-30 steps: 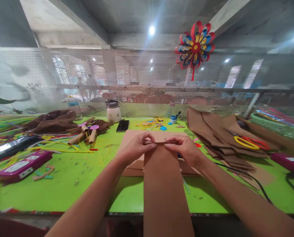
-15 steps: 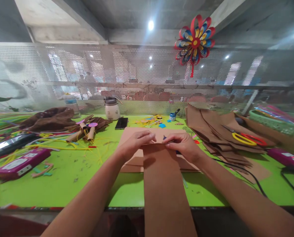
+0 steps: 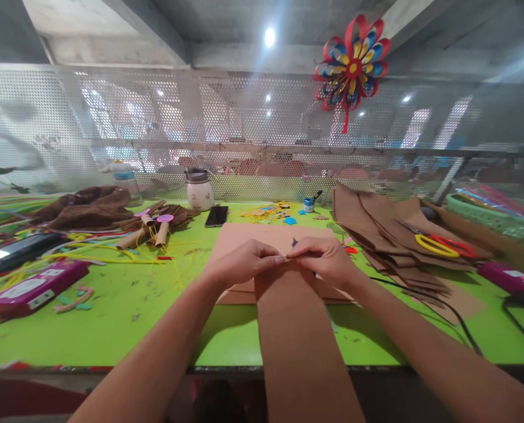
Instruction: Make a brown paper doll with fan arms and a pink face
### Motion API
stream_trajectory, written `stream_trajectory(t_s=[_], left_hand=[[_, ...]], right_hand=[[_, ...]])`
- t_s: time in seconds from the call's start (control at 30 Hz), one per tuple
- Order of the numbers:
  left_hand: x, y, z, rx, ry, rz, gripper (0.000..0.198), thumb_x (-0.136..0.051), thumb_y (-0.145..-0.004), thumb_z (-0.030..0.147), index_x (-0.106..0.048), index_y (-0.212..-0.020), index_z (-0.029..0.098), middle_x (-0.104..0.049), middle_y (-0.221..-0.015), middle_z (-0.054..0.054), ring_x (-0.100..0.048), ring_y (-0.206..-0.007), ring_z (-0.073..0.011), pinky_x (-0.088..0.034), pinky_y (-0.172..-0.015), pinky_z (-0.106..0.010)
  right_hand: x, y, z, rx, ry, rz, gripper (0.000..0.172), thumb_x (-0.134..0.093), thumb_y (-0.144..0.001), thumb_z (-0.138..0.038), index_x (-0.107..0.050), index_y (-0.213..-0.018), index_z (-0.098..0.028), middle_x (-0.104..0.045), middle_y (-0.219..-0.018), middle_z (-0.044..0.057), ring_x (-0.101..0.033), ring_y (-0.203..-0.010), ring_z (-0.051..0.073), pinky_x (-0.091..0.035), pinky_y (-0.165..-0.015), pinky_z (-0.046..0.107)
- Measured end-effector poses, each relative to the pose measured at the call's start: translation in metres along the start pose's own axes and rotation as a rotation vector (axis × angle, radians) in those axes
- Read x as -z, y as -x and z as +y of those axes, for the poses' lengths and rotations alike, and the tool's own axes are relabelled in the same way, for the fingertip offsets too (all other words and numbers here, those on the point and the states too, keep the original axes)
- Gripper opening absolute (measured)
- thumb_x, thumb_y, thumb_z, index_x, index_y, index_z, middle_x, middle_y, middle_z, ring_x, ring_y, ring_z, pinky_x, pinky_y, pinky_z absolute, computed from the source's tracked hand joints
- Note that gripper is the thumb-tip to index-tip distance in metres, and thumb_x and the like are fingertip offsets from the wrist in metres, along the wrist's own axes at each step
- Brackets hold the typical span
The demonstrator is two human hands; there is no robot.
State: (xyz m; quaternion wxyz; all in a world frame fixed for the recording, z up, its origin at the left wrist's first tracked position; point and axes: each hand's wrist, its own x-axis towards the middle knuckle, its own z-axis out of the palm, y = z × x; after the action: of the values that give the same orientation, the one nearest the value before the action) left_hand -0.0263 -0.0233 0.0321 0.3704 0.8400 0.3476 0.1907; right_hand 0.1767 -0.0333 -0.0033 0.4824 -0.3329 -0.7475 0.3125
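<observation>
A long strip of brown kraft paper (image 3: 304, 341) runs from between my hands down over the table's front edge. My left hand (image 3: 249, 262) pinches its far edge from the left. From the other side my right hand (image 3: 321, 257) grips the same edge, and the fingertips of both hands nearly meet at the middle. Beneath them lie flat sheets of lighter brown paper (image 3: 233, 239). Behind my right fingers the tip of a small dark object (image 3: 294, 241) shows; its kind is hidden.
Scissors (image 3: 436, 245) rest on stacked brown paper (image 3: 376, 220) at the right, by a green basket (image 3: 477, 211) and black cable. Leftward are a purple power strip (image 3: 37, 288), paper rolls (image 3: 163, 232) and yellow strings. A phone (image 3: 217, 216) and jar (image 3: 199, 191) stand behind.
My left fingers have moved right along the paper's edge, closing in on my right fingers. The strip's far edge now bends up slightly between them, and its lower part has swung a little right.
</observation>
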Motion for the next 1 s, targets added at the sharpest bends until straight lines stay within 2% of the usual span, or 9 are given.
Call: stream_trajectory(t_s=[0.13,0.27,0.33,0.4,0.53,0.7,1.0], left_hand=[[-0.001,0.0,-0.002,0.011,-0.022,0.018,0.038,-0.047,-0.08,0.044,-0.066,-0.08,0.012,-0.053,-0.064,0.001,-0.04,-0.058,-0.0099,-0.029,-0.055,-0.022],[0.0,0.0,-0.002,0.02,-0.042,0.046,0.038,-0.048,-0.08,0.044,-0.067,-0.08,0.012,-0.054,-0.063,0.001,-0.041,-0.057,-0.0098,-0.029,-0.053,-0.021],[0.001,0.0,-0.003,0.01,-0.053,0.053,0.037,-0.047,-0.081,0.044,-0.066,-0.079,0.012,-0.054,-0.062,0.001,-0.041,-0.056,-0.0096,-0.03,-0.053,-0.021],[0.0,0.0,-0.003,0.004,-0.075,0.064,0.036,-0.046,-0.081,0.042,-0.066,-0.079,0.013,-0.055,-0.063,0.001,-0.042,-0.057,-0.0095,-0.031,-0.053,-0.021],[-0.004,-0.001,-0.002,-0.031,-0.139,0.091,0.033,-0.045,-0.083,0.039,-0.065,-0.078,0.013,-0.057,-0.065,0.0,-0.045,-0.059,-0.0097,-0.033,-0.055,-0.02],[-0.005,0.001,0.002,-0.104,-0.23,0.14,0.033,-0.042,-0.086,0.038,-0.065,-0.08,0.014,-0.062,-0.07,-0.001,-0.05,-0.063,-0.0106,-0.036,-0.058,-0.021],[-0.005,0.004,0.008,-0.125,-0.259,0.154,0.031,-0.042,-0.087,0.037,-0.066,-0.088,0.017,-0.068,-0.08,-0.002,-0.055,-0.07,-0.012,-0.04,-0.063,-0.022]], right_hand=[[0.004,0.0,0.0,-0.105,-0.073,-0.045,0.016,-0.066,-0.069,-0.026,-0.07,-0.081,-0.017,-0.067,-0.077,0.003,-0.059,-0.074,0.015,-0.046,-0.069,0.028],[0.013,0.001,-0.007,-0.235,-0.196,-0.222,0.041,-0.066,-0.068,-0.028,-0.063,-0.108,-0.016,-0.066,-0.092,0.006,-0.059,-0.081,0.016,-0.046,-0.069,0.028],[0.014,0.001,-0.011,-0.229,-0.21,-0.287,0.041,-0.066,-0.07,-0.031,-0.062,-0.108,-0.016,-0.065,-0.098,0.007,-0.058,-0.09,0.018,-0.045,-0.074,0.029],[0.011,0.001,-0.011,-0.231,-0.171,-0.256,0.032,-0.065,-0.071,-0.035,-0.066,-0.095,-0.015,-0.066,-0.091,0.006,-0.058,-0.086,0.017,-0.045,-0.072,0.028],[0.005,0.0,-0.007,-0.259,-0.072,-0.097,0.027,-0.066,-0.071,-0.04,-0.063,-0.073,-0.013,-0.06,-0.066,0.002,-0.052,-0.06,0.011,-0.04,-0.053,0.022],[0.005,0.0,-0.01,-0.252,-0.147,-0.057,0.029,-0.069,-0.068,-0.04,-0.06,-0.069,-0.012,-0.056,-0.056,-0.001,-0.045,-0.048,0.007,-0.033,-0.044,0.021],[0.006,0.0,-0.013,-0.228,-0.214,-0.036,0.028,-0.073,-0.064,-0.038,-0.061,-0.069,-0.013,-0.059,-0.06,0.0,-0.048,-0.05,0.008,-0.036,-0.048,0.022]])
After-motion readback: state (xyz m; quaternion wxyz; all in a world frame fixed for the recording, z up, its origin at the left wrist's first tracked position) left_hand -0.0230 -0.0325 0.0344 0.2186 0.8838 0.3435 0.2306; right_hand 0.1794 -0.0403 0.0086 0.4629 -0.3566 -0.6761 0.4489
